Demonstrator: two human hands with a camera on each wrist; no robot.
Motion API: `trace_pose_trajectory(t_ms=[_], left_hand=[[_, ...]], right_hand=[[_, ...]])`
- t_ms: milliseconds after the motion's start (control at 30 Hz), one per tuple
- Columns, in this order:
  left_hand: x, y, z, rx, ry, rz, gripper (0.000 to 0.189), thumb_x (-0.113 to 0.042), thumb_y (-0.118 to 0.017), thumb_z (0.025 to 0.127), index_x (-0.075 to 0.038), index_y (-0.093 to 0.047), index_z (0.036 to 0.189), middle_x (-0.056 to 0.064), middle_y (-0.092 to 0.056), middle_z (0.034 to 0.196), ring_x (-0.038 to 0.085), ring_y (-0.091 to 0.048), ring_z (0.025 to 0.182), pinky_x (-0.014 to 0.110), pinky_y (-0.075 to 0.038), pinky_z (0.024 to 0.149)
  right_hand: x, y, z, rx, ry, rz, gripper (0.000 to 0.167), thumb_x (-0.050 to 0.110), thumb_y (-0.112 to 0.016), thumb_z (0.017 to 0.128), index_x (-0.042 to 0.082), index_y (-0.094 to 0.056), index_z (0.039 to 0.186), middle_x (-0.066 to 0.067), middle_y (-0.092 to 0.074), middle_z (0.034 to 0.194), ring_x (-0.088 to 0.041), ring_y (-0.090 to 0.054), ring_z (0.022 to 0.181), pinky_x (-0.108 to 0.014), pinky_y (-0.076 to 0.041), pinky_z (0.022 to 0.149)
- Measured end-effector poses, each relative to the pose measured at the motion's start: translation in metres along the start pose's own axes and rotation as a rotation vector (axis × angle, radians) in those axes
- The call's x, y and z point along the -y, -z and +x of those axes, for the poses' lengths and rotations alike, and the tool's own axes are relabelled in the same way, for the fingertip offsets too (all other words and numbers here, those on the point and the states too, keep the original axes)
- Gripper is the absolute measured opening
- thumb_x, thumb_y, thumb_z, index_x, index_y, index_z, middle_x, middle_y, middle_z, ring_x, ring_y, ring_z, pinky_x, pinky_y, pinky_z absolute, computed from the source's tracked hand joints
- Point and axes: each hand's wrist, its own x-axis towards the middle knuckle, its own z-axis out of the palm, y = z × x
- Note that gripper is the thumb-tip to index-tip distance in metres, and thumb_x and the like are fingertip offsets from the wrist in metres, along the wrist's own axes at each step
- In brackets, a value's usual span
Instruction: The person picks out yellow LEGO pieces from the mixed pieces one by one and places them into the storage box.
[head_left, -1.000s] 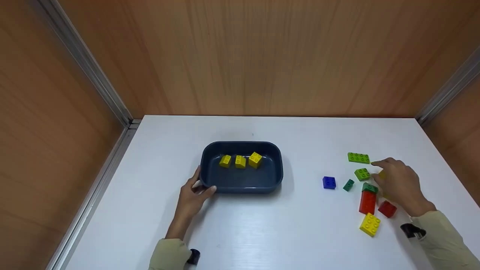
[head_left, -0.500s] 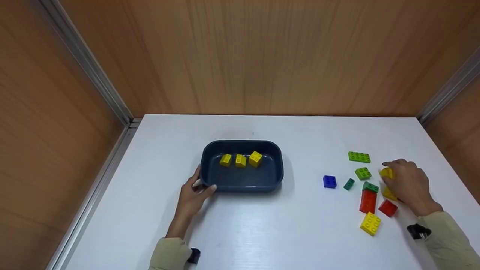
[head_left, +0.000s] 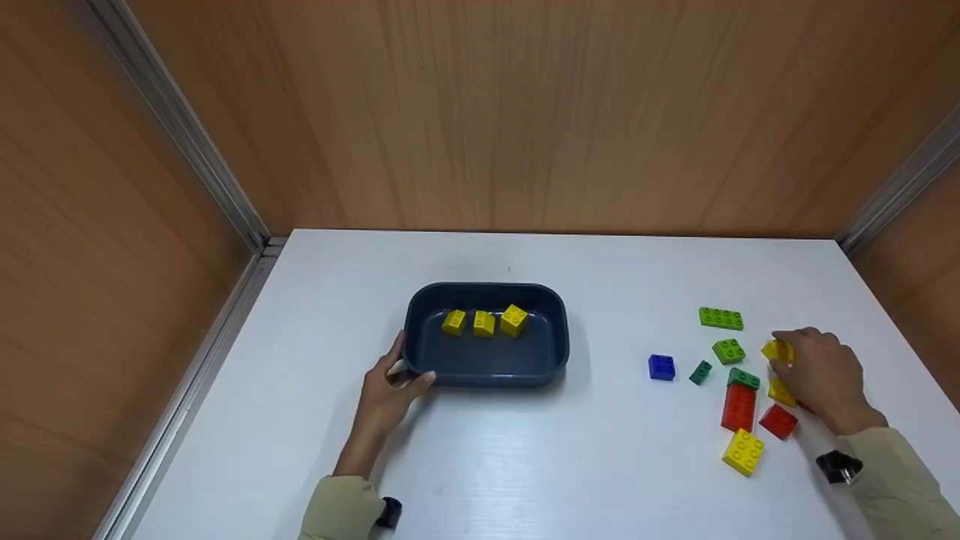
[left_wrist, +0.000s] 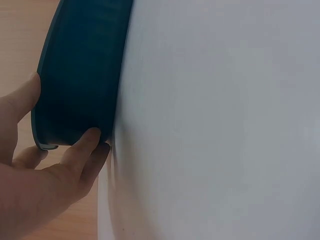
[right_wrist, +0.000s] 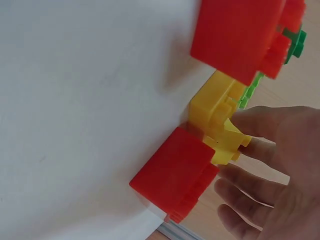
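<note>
Sleeves (head_left: 340, 508) come in over the counter's (head_left: 555, 465) near side. The left hand (head_left: 384, 397) grips a dark tray (head_left: 491, 373) at its near left corner, thumb against the wall, probably to keep it steady. Inside, yellow pieces (head_left: 514, 320) sit in a row, seemingly grouped by colour. The right hand (head_left: 823, 375) curls thumb and finger around a yellow brick (head_left: 778, 350); I cannot tell whether it is lifted. I count three yellows in the tray and, outside it, three with the held one, two red bricks (head_left: 739, 406), two dark green bricks (head_left: 744, 379), one blue brick (head_left: 661, 367), two light green bricks (head_left: 721, 318). Behind stands a wood panel (head_left: 495, 120).
</note>
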Motion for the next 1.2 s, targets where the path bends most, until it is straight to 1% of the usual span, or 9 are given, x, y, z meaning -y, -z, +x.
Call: trace_pose_trajectory(t_ms=[167, 333, 500, 733, 1000, 1100, 1200], left_hand=[[0.000, 0.000, 0.000, 0.001, -0.007, -0.005, 0.085, -0.015, -0.079, 0.097, -0.017, -0.032, 0.168, 0.026, -0.043, 0.161, 0.041, -0.058, 0.131, 0.043, -0.055, 0.104], [0.000, 0.000, 0.000, 0.006, -0.008, -0.012, 0.085, -0.015, -0.079, 0.097, -0.018, -0.031, 0.168, 0.025, -0.042, 0.162, 0.041, -0.057, 0.133, 0.042, -0.054, 0.105], [-0.001, 0.000, 0.000, 0.004, -0.003, -0.010, 0.085, -0.015, -0.079, 0.097, -0.019, -0.032, 0.168, 0.025, -0.042, 0.162, 0.042, -0.057, 0.133, 0.042, -0.055, 0.105], [-0.001, 0.001, -0.001, 0.003, 0.004, -0.007, 0.085, -0.016, -0.079, 0.097, -0.020, -0.032, 0.168, 0.025, -0.042, 0.162, 0.041, -0.057, 0.134, 0.044, -0.054, 0.107], [-0.001, 0.001, -0.001, 0.009, 0.004, -0.017, 0.085, -0.016, -0.078, 0.097, -0.019, -0.031, 0.168, 0.025, -0.040, 0.163, 0.041, -0.056, 0.134, 0.043, -0.053, 0.106], [0.000, 0.000, -0.002, 0.008, 0.005, -0.013, 0.085, -0.017, -0.079, 0.097, -0.020, -0.031, 0.168, 0.025, -0.041, 0.163, 0.040, -0.056, 0.134, 0.043, -0.053, 0.105], [0.000, 0.000, -0.001, 0.007, 0.003, -0.010, 0.085, -0.017, -0.079, 0.097, -0.021, -0.032, 0.168, 0.024, -0.041, 0.163, 0.041, -0.056, 0.134, 0.044, -0.054, 0.106]], right_hand=[[-0.001, 0.001, 0.001, 0.027, -0.002, -0.006, 0.048, 0.003, -0.082, 0.088, -0.016, -0.064, 0.127, -0.044, -0.062, 0.113, -0.048, -0.063, 0.079, -0.063, -0.060, 0.070], [0.000, 0.001, 0.002, 0.024, 0.006, -0.004, 0.046, 0.000, -0.083, 0.087, -0.016, -0.064, 0.126, -0.042, -0.063, 0.108, -0.041, -0.061, 0.074, -0.060, -0.060, 0.067], [0.000, 0.002, 0.002, 0.015, 0.009, 0.010, 0.045, -0.001, -0.083, 0.086, -0.016, -0.065, 0.124, -0.041, -0.063, 0.107, -0.040, -0.060, 0.073, -0.059, -0.060, 0.066], [0.000, 0.002, 0.003, 0.008, 0.003, 0.021, 0.041, 0.000, -0.081, 0.089, -0.016, -0.067, 0.123, -0.041, -0.064, 0.108, -0.036, -0.058, 0.071, -0.055, -0.060, 0.063], [0.011, 0.006, 0.007, -0.028, 0.026, -0.007, 0.038, 0.000, -0.081, 0.089, -0.015, -0.069, 0.122, -0.041, -0.065, 0.108, -0.040, -0.060, 0.074, -0.058, -0.061, 0.065], [0.019, 0.009, 0.008, -0.043, 0.033, -0.001, 0.039, 0.000, -0.082, 0.088, -0.013, -0.069, 0.123, -0.040, -0.066, 0.110, -0.042, -0.060, 0.078, -0.060, -0.059, 0.067], [0.027, 0.012, 0.011, -0.055, 0.037, 0.009, 0.040, 0.000, -0.083, 0.088, -0.012, -0.070, 0.124, -0.039, -0.065, 0.114, -0.048, -0.061, 0.085, -0.063, -0.058, 0.071]])
